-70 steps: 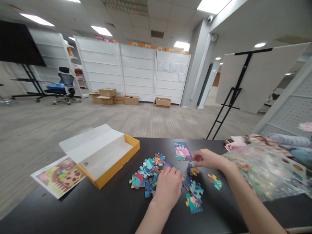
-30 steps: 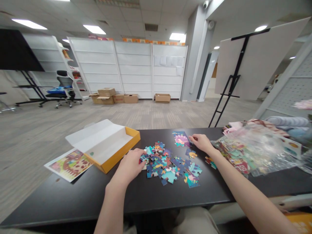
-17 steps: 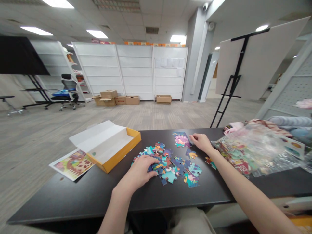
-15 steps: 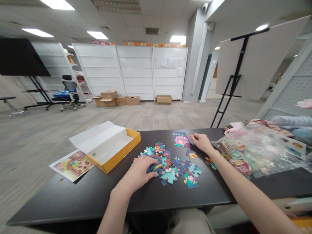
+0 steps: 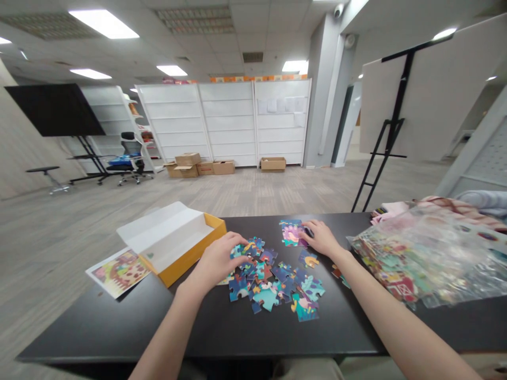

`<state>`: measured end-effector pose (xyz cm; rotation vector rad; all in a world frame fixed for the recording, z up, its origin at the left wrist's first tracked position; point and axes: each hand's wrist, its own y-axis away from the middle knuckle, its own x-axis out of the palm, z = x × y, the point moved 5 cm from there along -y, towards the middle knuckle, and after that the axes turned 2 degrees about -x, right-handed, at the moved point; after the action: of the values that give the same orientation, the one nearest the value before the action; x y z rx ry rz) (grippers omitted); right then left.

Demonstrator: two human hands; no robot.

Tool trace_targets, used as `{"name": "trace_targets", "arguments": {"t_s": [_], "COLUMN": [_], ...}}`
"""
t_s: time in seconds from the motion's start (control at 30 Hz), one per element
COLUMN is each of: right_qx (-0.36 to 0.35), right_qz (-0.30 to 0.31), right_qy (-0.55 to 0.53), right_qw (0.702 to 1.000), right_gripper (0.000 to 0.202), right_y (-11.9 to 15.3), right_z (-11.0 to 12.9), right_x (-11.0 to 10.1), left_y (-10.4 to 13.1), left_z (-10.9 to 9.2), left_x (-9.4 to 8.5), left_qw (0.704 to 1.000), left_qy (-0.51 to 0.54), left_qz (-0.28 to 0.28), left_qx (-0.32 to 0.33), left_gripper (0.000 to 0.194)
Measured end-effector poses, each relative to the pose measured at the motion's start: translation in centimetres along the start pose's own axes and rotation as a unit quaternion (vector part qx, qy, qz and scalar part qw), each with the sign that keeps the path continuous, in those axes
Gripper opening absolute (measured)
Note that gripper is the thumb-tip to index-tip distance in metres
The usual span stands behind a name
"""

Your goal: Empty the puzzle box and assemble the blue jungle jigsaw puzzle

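Blue and teal jigsaw pieces lie in a loose pile on the black table. At the pile's upper left edge is my left hand, thumb and fingers curved round a piece at their tips. Behind the pile, a small joined section with a pink and purple picture lies flat. My right hand rests at its right edge, fingertips bent down onto it; whether they pinch a piece is too small to tell. A piece with an orange shape lies just in front of that hand.
An open yellow box with a white lid stands at the left, partly over a picture card. Clear plastic bags of pieces fill the right side. Other pieces lie partly under my right forearm.
My left hand has moved up and left over the pile, uncovering pieces in front. My right hand has come in to touch the joined section. The view has shifted slightly.
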<state>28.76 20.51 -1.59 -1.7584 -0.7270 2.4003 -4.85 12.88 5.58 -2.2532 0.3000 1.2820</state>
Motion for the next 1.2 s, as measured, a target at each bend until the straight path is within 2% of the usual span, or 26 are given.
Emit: {"name": "trace_targets", "arguments": {"t_s": [0.1, 0.27, 0.4, 0.57, 0.8, 0.97, 1.2], "right_qx": [-0.011, -0.001, 0.007, 0.006, 0.016, 0.016, 0.016], "right_qz": [0.032, 0.054, 0.048, 0.043, 0.039, 0.044, 0.051], "right_qy": [0.008, 0.014, 0.009, -0.001, -0.005, -0.006, -0.005], "right_qw": [0.999, 0.998, 0.999, 0.999, 0.999, 0.999, 0.999], "right_gripper": [0.043, 0.045, 0.042, 0.042, 0.041, 0.040, 0.041], "right_y": [0.1, 0.2, 0.3, 0.4, 0.4, 0.4, 0.4], "right_z": [0.3, 0.8, 1.1, 1.3, 1.3, 1.4, 1.3], "right_x": [0.4, 0.4, 0.1, -0.2, -0.2, -0.4, -0.4], "left_y": [-5.2, -14.1, -18.0, -19.0, -18.6, -18.7, -18.7], "left_z": [-0.7, -0.4, 0.4, 2.0, 2.9, 2.9, 2.9], "left_x": [1.7, 5.8, 8.8, 10.9, 12.0, 12.3, 12.1], "left_qw": [0.999, 0.993, 0.985, 0.980, 0.982, 0.987, 0.987], "left_qy": [-0.025, -0.030, -0.013, -0.011, -0.029, -0.020, -0.021], "left_qz": [0.032, 0.113, 0.163, 0.197, 0.181, 0.154, 0.148], "left_qx": [0.003, 0.029, 0.047, 0.042, 0.041, 0.048, 0.052], "left_gripper": [0.023, 0.031, 0.034, 0.037, 0.034, 0.030, 0.026]}}
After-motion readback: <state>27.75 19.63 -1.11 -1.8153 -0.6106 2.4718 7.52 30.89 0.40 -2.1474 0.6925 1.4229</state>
